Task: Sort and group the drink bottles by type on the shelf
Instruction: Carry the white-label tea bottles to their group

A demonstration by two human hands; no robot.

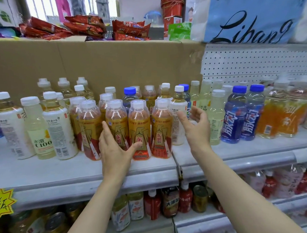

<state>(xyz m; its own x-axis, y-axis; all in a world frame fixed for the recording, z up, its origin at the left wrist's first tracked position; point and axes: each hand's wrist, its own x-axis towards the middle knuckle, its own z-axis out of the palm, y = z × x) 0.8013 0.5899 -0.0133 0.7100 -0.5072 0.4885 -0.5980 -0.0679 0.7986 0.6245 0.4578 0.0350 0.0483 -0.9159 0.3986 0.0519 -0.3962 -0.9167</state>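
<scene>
Gold-and-red labels mark the energy-drink bottles (139, 131), a front row of four with more behind, standing at the shelf (46, 166) centre. We catalogue them as the group in hand.

Left hand (115, 146): spread flat, fingers straight, palm against the front of the second bottle of the row, thumb reaching toward the third; it presses, it does not wrap. Right hand (195, 126): relaxed and loosely cupped, holding nothing, hovering at three o'clock of the row, just in front of a white-label tea bottle (178, 118).

At nine o'clock: two more white-label tea bottles (10, 126) with a pale lemon C100 bottle (38, 132) between them. At three o'clock: further C100 bottles (217, 117), then two blue sports-drink bottles (234, 116), then orange drink bottles (279, 118). A blue-capped bottle (130, 98) stands stray at twelve o'clock, behind the gold group.

Handling, in our judgement: full bottles, fairly heavy, stiff-walled yet slick under shrink film; tall and narrow-footed, so liable to topple in a chain when pushed high. We would hold at the labelled mid-body, or slide the row from low down with both palms. The clear over-caps look loose-fitting and poor to lift by.

Brown cardboard (94, 66) backs the shelf.
</scene>
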